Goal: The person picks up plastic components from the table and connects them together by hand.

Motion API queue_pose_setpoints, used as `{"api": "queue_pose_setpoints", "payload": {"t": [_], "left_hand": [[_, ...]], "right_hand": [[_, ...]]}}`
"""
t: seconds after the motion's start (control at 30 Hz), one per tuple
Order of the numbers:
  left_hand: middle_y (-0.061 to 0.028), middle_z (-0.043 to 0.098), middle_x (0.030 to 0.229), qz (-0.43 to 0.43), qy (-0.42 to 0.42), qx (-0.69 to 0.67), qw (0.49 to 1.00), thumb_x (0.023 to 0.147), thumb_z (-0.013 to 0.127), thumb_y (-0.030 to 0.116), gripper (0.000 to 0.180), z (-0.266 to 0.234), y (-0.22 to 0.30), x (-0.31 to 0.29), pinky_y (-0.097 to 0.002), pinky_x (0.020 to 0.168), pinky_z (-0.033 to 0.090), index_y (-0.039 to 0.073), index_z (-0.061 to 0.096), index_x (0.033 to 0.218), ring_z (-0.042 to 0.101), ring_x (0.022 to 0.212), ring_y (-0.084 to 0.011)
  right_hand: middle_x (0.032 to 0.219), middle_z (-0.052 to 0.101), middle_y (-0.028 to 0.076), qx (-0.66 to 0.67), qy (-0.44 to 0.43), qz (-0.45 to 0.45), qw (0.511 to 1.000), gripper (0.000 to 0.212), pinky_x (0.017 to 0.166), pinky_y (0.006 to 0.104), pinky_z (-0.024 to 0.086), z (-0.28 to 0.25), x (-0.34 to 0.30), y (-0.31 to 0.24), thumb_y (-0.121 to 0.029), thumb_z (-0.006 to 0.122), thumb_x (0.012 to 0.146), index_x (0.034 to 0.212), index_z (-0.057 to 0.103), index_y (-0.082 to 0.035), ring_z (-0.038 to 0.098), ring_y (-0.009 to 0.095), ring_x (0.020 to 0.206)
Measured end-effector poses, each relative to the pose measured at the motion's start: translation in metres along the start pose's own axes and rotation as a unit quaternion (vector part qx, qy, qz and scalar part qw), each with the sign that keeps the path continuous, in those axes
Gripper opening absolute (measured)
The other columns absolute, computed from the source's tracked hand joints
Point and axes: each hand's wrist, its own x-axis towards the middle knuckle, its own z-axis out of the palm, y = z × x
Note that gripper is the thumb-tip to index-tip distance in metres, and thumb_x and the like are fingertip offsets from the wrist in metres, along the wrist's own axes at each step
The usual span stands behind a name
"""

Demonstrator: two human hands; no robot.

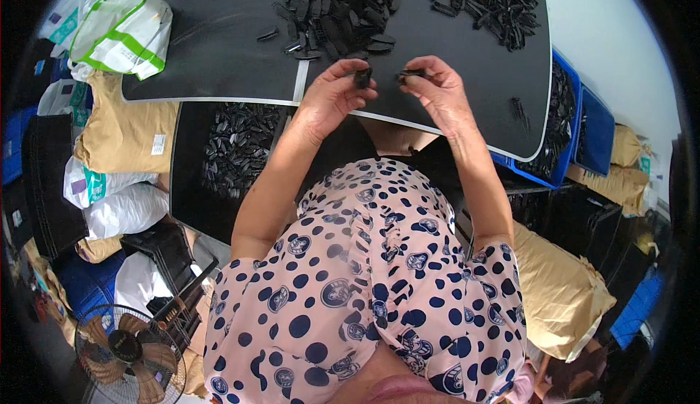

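Observation:
My left hand point(340, 96) is raised over the near edge of a black table point(219, 47), its fingers closed on a small black plastic piece point(363, 78). To its right, my right hand point(436, 90) pinches another small black piece point(413, 74) between thumb and fingers. The two hands are apart, with a gap between the pieces. Just beyond them lies a heap of long, narrow black plastic pieces point(343, 14). A second heap point(496, 3) of similar pieces spreads at the far right of the table. The exact kind of these pieces is too small to tell.
Below the table at left, a black bin point(175, 185) holds many similar pieces. A blue crate point(576, 112) with more pieces stands at the right edge. A white and green bag point(127, 32) rests on the table's left corner. Paper sacks point(127, 123) and a fan point(127, 353) stand around.

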Motion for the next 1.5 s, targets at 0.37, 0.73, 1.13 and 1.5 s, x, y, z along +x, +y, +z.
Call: {"api": "queue_pose_setpoints", "payload": {"t": [0.37, 0.73, 1.13, 1.5], "left_hand": [[-0.003, 0.063, 0.077, 0.147, 0.034, 0.357, 0.922, 0.086, 0.063, 0.007, 0.03, 0.028, -0.021, -0.009, -0.0204, 0.061, 0.048, 0.005, 0.057, 0.115, 0.06, 0.068, -0.0083], [-0.0009, 0.061, 0.078, 0.244, 0.039, 0.504, 0.827, 0.083, 0.065, 0.005, 0.026, 0.033, -0.021, -0.017, -0.0211, 0.061, 0.046, 0.004, 0.063, 0.108, 0.055, 0.067, -0.0078], [-0.0113, 0.063, 0.084, 0.379, -0.024, 0.622, 0.685, 0.076, 0.068, 0.004, 0.02, 0.035, -0.019, -0.024, -0.0274, 0.062, 0.048, 0.0, 0.063, 0.095, 0.061, 0.071, -0.0214], [-0.0017, 0.059, 0.102, 0.263, 0.019, 0.295, 0.919, 0.084, 0.06, 0.001, 0.018, 0.046, -0.034, -0.016, -0.0178, 0.058, 0.045, 0.003, 0.063, 0.102, 0.055, 0.074, -0.0059]], "right_hand": [[0.09, 0.061, 0.01, 0.094, -0.02, 0.059, 0.994, 0.018, 0.068, 0.0239, 0.056, 0.006, -0.013, -0.001, -0.005, 0.062, 0.086, 0.102, 0.055, 0.003, 0.065, 0.018, 0.076], [0.081, 0.061, 0.008, 0.024, -0.017, 0.073, 0.997, 0.013, 0.058, 0.0218, 0.053, 0.006, -0.017, -0.005, -0.006, 0.064, 0.085, 0.094, 0.058, 0.001, 0.063, 0.014, 0.067], [0.07, 0.06, 0.003, -0.181, -0.108, 0.197, 0.958, 0.02, 0.047, 0.0182, 0.045, -0.001, -0.016, -0.018, -0.02, 0.069, 0.084, 0.086, 0.059, -0.003, 0.058, 0.01, 0.057], [0.103, 0.056, 0.011, 0.038, -0.21, 0.254, 0.943, 0.062, 0.05, 0.0245, 0.045, 0.011, -0.024, -0.005, -0.058, 0.054, 0.084, 0.114, 0.046, -0.004, 0.061, 0.02, 0.081]]}}
